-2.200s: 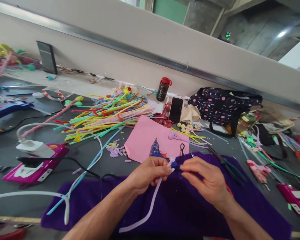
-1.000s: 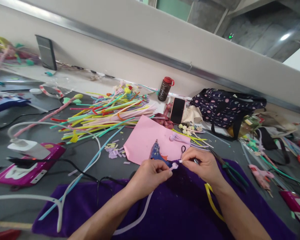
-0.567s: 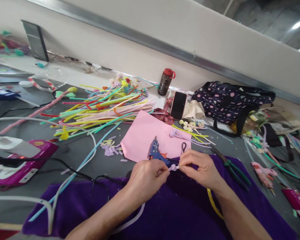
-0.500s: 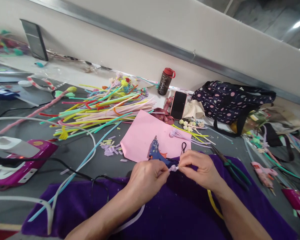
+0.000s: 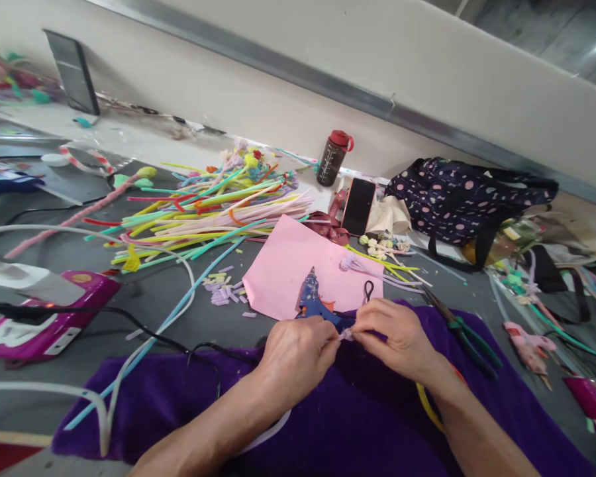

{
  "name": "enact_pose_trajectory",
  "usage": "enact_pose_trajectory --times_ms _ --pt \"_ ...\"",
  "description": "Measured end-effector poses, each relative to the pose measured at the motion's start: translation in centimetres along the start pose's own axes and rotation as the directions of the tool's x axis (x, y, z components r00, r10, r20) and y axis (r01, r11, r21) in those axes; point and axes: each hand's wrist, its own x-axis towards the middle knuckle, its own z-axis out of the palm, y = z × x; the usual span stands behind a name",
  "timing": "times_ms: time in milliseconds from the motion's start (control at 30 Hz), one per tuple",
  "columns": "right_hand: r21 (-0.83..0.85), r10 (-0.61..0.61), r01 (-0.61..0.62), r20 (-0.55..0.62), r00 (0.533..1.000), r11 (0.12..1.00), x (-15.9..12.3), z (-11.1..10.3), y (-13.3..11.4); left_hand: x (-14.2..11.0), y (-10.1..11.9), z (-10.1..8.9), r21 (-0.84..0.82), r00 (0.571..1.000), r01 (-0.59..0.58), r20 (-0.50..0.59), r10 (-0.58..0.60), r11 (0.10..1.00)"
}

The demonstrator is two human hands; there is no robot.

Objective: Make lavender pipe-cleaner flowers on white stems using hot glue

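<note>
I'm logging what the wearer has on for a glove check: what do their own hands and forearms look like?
The left hand and right hand are gloveless, with no rings visible. The forearms show no sleeves, watch or bracelet within view.

Glossy magenta plastic power strip [image 5: 87, 291]; soft, matt purple cloth [image 5: 179, 397]; smooth, matt pink sheet [image 5: 278, 265], perhaps paper

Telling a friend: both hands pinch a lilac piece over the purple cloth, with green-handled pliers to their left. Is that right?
Not quite: the green-handled pliers lie to the right in the head view. The left hand and right hand do pinch a lilac piece over purple cloth.
</note>
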Motion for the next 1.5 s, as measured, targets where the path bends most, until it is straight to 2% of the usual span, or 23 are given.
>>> enact_pose_trajectory --times_ms 467,700,800,867,1000,1100,1200,1367,1500 --pt "-0.038 0.010 -0.009 0.035 0.999 0.999 0.0 0.3 -0.1 -0.2 -0.4 0.5 0.105 0.997 -0.075 -0.006 0.076 0.992" --pt "-0.095 0.039 -0.036 0.028 0.999 0.995 -0.2 -0.1 0.1 -0.1 -0.4 0.3 0.064 0.998 -0.054 -0.033 0.056 0.996" --pt "-0.091 0.050 -0.052 -0.024 0.998 0.994 -0.3 -0.6 0.0 0.0 -0.2 -0.3 -0.038 0.998 0.005 -0.056 -0.007 0.999" --pt "-0.032 0.072 -0.074 -0.059 0.996 0.997 -0.3 -1.0 -0.1 0.1 0.0 -0.8 -0.170 0.997 0.065 -0.027 -0.071 0.983" --pt "0.202 0.105 -0.107 0.017 0.994 0.973 -0.1 -1.4 -0.7 0.1 0.2 -1.5 -0.460 0.979 0.182 0.169 -0.116 0.869" --pt "0.292 0.089 -0.109 0.083 0.993 0.950 0.1 -1.2 -1.2 0.1 0.3 -1.6 -0.598 0.955 0.258 0.277 -0.107 0.759" --pt "0.337 0.067 -0.104 0.121 0.990 0.936 0.2 -0.7 -1.5 0.2 0.2 -1.4 -0.655 0.939 0.302 0.331 -0.096 0.693" --pt "0.363 0.064 -0.103 0.118 0.991 0.926 0.0 -0.3 -1.3 0.3 0.2 -1.4 -0.670 0.935 0.321 0.337 -0.111 0.670" --pt "0.354 0.056 -0.087 0.097 0.994 0.931 0.0 -0.3 -1.2 0.4 0.3 -1.6 -0.711 0.929 0.333 0.359 -0.087 0.619"
